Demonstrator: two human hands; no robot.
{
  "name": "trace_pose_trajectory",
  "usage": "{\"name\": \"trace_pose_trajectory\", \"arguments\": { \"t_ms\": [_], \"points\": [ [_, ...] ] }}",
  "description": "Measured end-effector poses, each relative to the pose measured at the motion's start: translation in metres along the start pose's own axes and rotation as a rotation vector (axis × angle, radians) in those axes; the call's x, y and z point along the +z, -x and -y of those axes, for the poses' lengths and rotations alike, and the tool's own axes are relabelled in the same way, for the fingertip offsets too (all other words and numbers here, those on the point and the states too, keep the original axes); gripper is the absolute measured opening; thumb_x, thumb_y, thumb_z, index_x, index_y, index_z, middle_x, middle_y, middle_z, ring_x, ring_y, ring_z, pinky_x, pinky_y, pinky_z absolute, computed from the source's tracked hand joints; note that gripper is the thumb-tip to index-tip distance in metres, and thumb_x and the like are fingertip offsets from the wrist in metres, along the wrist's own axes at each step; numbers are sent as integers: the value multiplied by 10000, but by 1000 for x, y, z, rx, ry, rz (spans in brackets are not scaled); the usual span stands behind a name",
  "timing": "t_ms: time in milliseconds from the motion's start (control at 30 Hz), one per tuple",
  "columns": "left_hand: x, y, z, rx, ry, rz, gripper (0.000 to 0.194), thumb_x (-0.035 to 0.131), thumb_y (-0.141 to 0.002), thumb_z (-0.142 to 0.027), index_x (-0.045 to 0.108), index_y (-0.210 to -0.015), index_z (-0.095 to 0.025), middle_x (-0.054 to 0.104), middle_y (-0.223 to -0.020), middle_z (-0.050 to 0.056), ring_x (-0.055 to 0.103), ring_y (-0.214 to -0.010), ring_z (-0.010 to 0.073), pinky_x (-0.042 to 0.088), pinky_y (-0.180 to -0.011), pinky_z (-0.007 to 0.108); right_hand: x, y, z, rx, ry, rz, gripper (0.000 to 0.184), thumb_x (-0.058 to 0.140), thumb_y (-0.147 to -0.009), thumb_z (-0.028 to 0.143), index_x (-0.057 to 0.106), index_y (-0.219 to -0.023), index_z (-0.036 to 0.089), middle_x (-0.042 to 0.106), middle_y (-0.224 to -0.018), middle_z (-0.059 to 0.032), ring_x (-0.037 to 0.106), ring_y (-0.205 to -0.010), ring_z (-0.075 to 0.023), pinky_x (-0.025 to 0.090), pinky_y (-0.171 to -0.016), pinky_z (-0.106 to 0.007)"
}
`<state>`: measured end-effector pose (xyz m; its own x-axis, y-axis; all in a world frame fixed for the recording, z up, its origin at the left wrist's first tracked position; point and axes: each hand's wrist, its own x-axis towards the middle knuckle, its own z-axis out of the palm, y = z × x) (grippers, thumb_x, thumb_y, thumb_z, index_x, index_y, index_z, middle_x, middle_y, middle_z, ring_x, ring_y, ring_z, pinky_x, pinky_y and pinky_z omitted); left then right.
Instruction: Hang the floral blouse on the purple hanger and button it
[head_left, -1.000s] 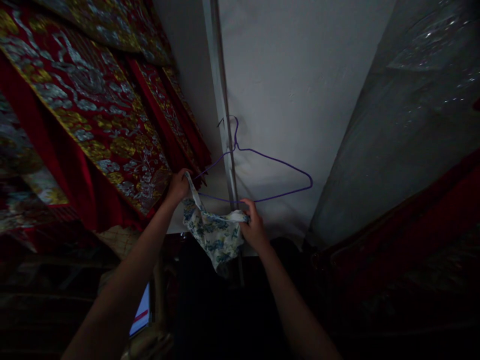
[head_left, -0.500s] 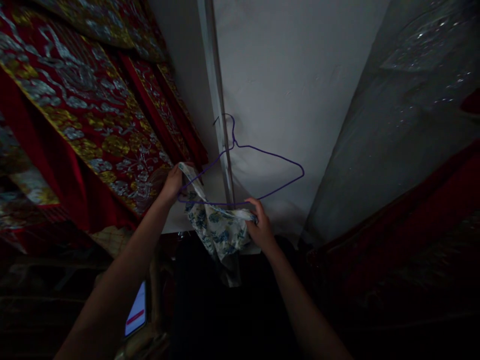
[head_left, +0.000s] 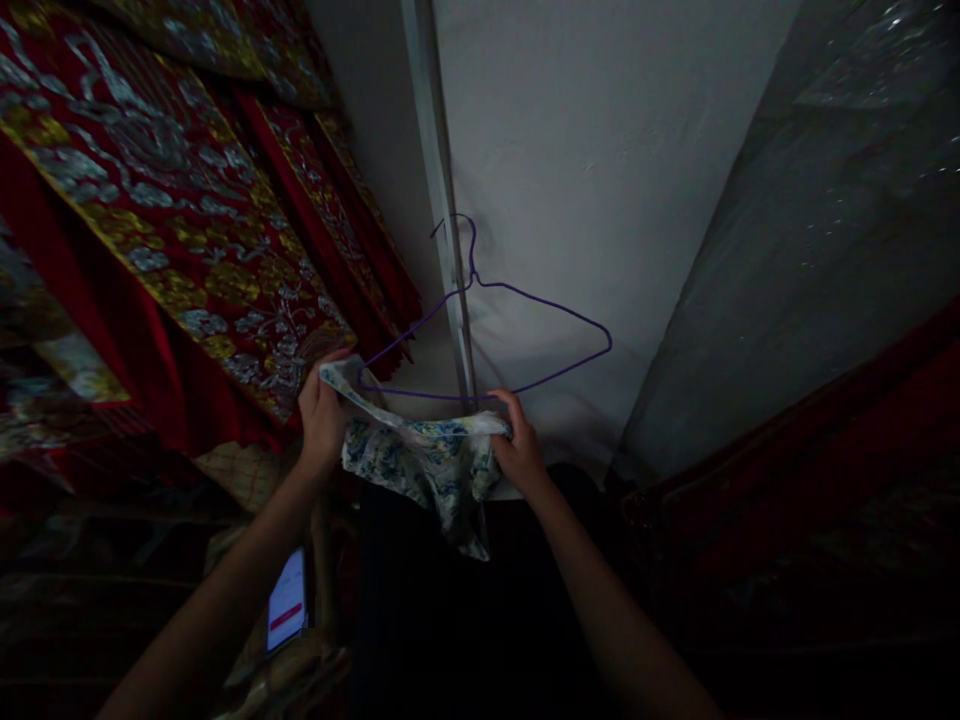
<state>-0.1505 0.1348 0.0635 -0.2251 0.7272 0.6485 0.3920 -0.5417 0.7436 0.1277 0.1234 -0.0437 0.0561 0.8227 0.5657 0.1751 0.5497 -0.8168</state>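
A purple wire hanger [head_left: 551, 302] stands out against the pale wall, its lower bar running between my hands. My left hand [head_left: 322, 418] is closed on one end of the waistband of white underpants [head_left: 420, 455] with a blue floral print, stretched beside the hanger's left corner. The other end of the waistband is gripped by my right hand [head_left: 520, 448], whose fingers also reach the hanger's lower bar. The cloth hangs down in a point between my hands. Whether the hanger's corner is inside the waistband, I cannot tell.
Red embroidered cloth [head_left: 172, 220] with gold and silver patterns hangs at the left. A lit phone [head_left: 286, 605] lies at lower left. A narrow upright strip [head_left: 433, 130] runs down the pale wall [head_left: 600, 130]. Clear plastic sheeting [head_left: 772, 230] hangs at the right.
My left hand has moved left and down, pulling the waistband wider beside the hanger's left corner. My right hand has stayed nearly in place.
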Motion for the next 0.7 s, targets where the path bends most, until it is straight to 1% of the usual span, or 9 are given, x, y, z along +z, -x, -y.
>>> {"name": "trace_pose_trajectory", "arguments": {
  "t_ms": [67,167,233,300,400,467,533,633,700],
  "points": [
    [11,-13,-24,112,-8,33,431,447,-985,-496,694,-1143,-181,705,-1203,84,635,-1130,234,477,-998,331,0,1,1,16,16,-14,619,471,-741,102,509,-1335,273,673,-1091,-33,651,-888,-203,521,-805,-321],
    [34,-36,-54,223,-57,237,400,454,-992,-439,714,-1135,-171,725,-1183,90,654,-1120,240,481,-1010,347,2,2,1,46,15,-10,619,478,-737,111,505,-1333,278,652,-902,-2,615,-725,-185,497,-673,-290],
    [50,-50,-63,282,-155,395,337,489,-973,-375,727,-1105,-176,745,-1128,84,675,-1068,241,497,-979,348,3,2,0,58,3,-11,600,483,-747,119,502,-1326,274,651,-887,1,615,-721,-185,494,-672,-288],
    [64,-60,-63,345,-234,476,292,508,-942,-289,717,-1111,-176,754,-1077,77,691,-1002,232,514,-928,335,2,2,-1,46,1,-22,575,480,-761,126,504,-1319,263,668,-961,-15,633,-790,-190,504,-726,-297],
    [74,-66,-52,405,-263,449,330,458,-928,-211,676,-1172,-168,748,-1033,70,694,-934,206,516,-853,296,-2,0,-1,13,34,-14,566,468,-772,125,511,-1324,245,672,-1047,-34,636,-841,-189,501,-770,-302],
    [75,-67,-45,420,-296,431,341,426,-945,-219,674,-1174,-169,745,-993,64,694,-898,198,504,-818,274,-8,-5,3,9,81,33,598,463,-774,119,501,-1359,238,673,-990,-28,629,-798,-184,494,-755,-300],
    [71,-69,-42,434,-333,439,342,418,-957,-245,690,-1152,-175,745,-952,56,694,-861,197,492,-798,261,-17,-13,13,4,152,132,653,470,-778,115,478,-1418,245,664,-888,-9,617,-733,-177,486,-726,-297],
    [61,-77,-43,452,-353,452,332,451,-931,-256,720,-1107,-177,752,-951,53,691,-853,212,480,-814,260,-42,-26,37,-36,268,238,723,505,-771,114,462,-1474,281,647,-810,13,598,-672,-162,475,-670,-277],
    [55,-84,-45,453,-374,458,332,474,-898,-252,739,-1082,-172,757,-953,54,685,-844,224,476,-828,268,-66,-33,56,-56,301,170,755,541,-752,114,460,-1479,299,620,-746,36,560,-604,-141,451,-596,-250]
  ]
}}
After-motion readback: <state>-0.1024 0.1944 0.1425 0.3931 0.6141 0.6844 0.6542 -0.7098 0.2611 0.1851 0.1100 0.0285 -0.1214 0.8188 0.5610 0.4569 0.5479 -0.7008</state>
